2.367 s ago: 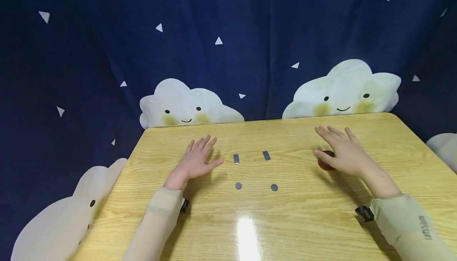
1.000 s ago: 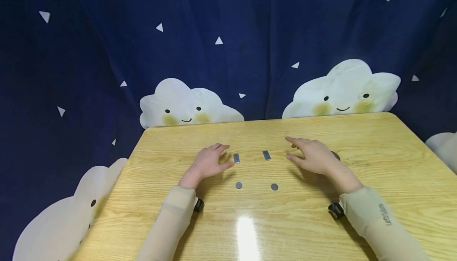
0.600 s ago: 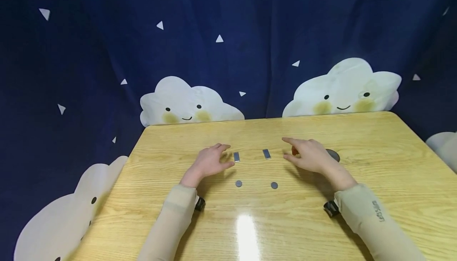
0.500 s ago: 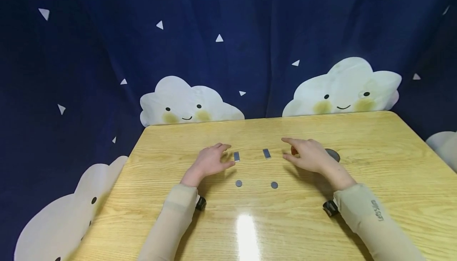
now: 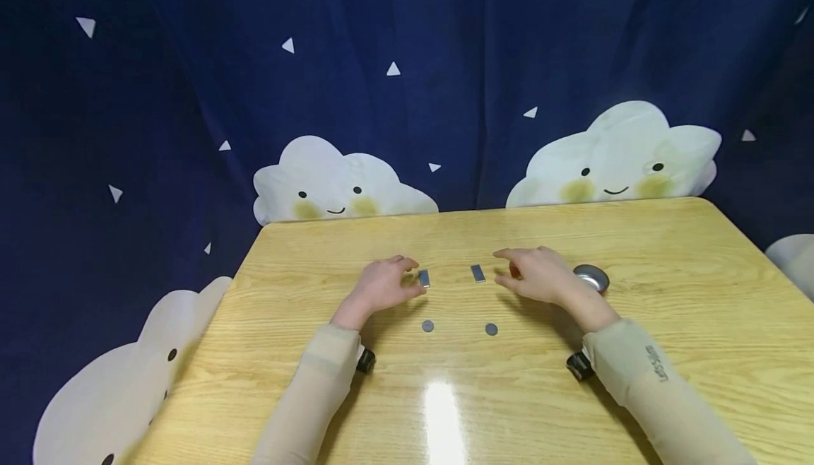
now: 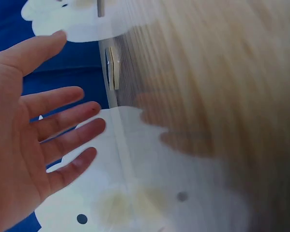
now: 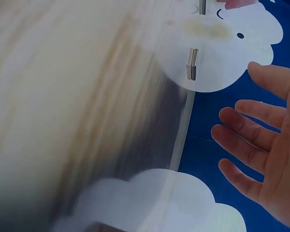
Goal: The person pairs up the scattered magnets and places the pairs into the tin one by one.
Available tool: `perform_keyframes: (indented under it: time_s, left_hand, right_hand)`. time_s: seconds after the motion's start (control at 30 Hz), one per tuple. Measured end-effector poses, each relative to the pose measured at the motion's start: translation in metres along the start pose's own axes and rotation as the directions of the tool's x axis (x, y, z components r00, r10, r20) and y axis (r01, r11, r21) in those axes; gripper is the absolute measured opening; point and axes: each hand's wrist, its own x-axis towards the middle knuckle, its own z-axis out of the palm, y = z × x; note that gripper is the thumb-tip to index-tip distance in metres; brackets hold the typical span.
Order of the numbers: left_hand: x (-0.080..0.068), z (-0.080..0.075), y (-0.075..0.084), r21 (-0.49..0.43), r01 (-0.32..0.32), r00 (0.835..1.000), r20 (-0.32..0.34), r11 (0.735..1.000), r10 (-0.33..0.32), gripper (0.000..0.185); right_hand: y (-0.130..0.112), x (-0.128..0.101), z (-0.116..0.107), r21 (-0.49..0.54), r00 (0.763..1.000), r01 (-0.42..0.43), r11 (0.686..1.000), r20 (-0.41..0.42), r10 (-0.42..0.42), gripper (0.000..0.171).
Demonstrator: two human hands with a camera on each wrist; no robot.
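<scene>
Bars (image 5: 424, 278) beside spread (empty) fingers (image 6: 69, 121)

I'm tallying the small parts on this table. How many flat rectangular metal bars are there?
2. One bar lies at the left hand's fingertips; the other bar lies just left of the right hand. A hand may hide more.

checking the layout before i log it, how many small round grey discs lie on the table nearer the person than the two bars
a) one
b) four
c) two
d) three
c) Two: one round disc and a second round disc lie side by side on the table, nearer the person than the left bar and the right bar.
</scene>
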Motion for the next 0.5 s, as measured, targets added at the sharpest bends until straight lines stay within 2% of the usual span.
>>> perform_keyframes:
  time_s: [0.1,0.3,0.5]
  left_hand:
    - [0.001,0.002,0.001,-0.007,0.005,0.999,0.038,1.000,-0.005,0.060]
    - [0.005,0.001,0.005,0.001,0.010,0.999,0.054,1.000,-0.010,0.064]
    - [0.011,0.003,0.008,-0.001,0.021,0.996,0.083,1.000,-0.020,0.066]
  right_hand:
    - [-0.001,0.003,0.002,-0.001,1.000,0.001,1.000,0.012,-0.001,0.048]
    - [-0.003,0.009,0.005,-0.020,1.000,0.004,1.000,0.030,-0.003,0.049]
    - [-0.005,0.014,0.005,-0.025,0.996,-0.007,1.000,0.088,0.010,0.053]
